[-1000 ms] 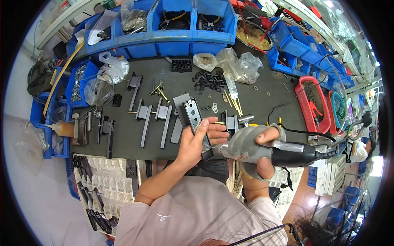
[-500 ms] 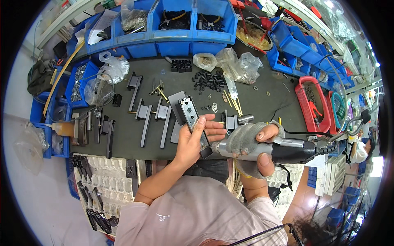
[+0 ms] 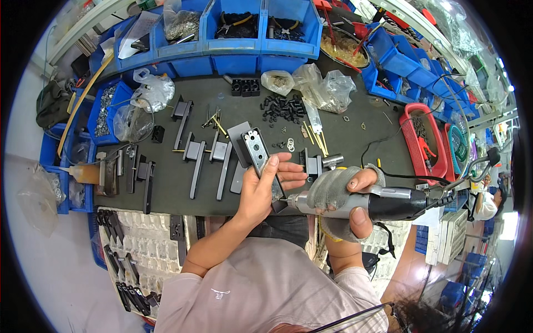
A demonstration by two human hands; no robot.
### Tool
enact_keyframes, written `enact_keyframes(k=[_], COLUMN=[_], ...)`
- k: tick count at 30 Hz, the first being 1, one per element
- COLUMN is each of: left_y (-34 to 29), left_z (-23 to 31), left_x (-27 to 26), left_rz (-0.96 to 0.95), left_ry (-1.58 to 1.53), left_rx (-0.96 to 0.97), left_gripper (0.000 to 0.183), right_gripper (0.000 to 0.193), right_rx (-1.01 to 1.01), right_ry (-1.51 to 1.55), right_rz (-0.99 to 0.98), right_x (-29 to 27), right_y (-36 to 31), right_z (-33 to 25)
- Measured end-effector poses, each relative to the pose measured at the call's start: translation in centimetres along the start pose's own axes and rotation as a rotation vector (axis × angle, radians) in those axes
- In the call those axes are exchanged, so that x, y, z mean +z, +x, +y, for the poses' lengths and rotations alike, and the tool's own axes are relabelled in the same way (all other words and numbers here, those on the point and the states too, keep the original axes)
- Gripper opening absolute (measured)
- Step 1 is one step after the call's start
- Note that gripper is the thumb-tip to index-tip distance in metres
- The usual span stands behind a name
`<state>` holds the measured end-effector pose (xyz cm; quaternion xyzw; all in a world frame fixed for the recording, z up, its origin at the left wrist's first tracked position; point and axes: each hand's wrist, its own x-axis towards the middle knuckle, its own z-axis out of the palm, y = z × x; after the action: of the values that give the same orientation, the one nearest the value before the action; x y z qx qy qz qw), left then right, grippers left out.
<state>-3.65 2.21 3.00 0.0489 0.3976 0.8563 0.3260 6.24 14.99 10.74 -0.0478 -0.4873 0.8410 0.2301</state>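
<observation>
Since the first frame, the dark grey metal part with a shiny, hole-punched channel face [image 3: 258, 151] has shifted slightly leftward and away from the body, and the silver-and-black cylindrical power screwdriver [image 3: 393, 206] has tilted up a little at its rear; its tip still sits at the part's near end. That reads as a small realignment, with the driving contact apparently kept.

Nearest lies a white moulded tray [image 3: 145, 227] bearing black parts. Above the counter's near edge, the bare left hand [image 3: 261, 191] grips the part, thumb pressed along it, other fingers extended behind. The right hand [image 3: 338, 194], in a grey fingertip-free glove, is wrapped around the screwdriver. The part's long axis slants from near right to far left, channel face up; the screwdriver lies nearly crosswise, pointing left. Whether the tip is seated in a screw is too small to tell.

Beyond, on the dark green counter [image 3: 338, 136], are similar grey bar-shaped handles [image 3: 197, 175] and a heap of small black cylindrical pieces [image 3: 282, 109], then blue plastic bins [image 3: 236, 66].
</observation>
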Motion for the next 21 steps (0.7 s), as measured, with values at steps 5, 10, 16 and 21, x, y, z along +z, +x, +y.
enact_keyframes(k=[5, 10, 16, 21], left_y=[0.2, 0.5, 0.6, 1.0], left_z=[0.4, 2.1, 4.0, 3.3], left_x=[0.0, 2.1, 5.5, 6.0], left_rz=[0.044, 0.025, -0.032, -0.078], left_ry=[0.032, 0.01, 0.089, 0.181], left_rx=[0.071, 0.358, 0.585, 0.722], left_gripper=[0.04, 0.033, 0.031, 0.028], right_gripper=[0.052, 0.04, 0.04, 0.04], right_rx=[0.037, 0.018, -0.043, -0.16], right_ry=[-0.145, -0.422, -0.626, -0.713], right_rz=[-0.065, -0.042, -0.065, -0.011], right_x=[-1.3, 1.0, 1.2, 0.8], right_y=[0.3, 1.6, 1.8, 2.3], right_z=[0.3, 0.5, 1.2, 1.9])
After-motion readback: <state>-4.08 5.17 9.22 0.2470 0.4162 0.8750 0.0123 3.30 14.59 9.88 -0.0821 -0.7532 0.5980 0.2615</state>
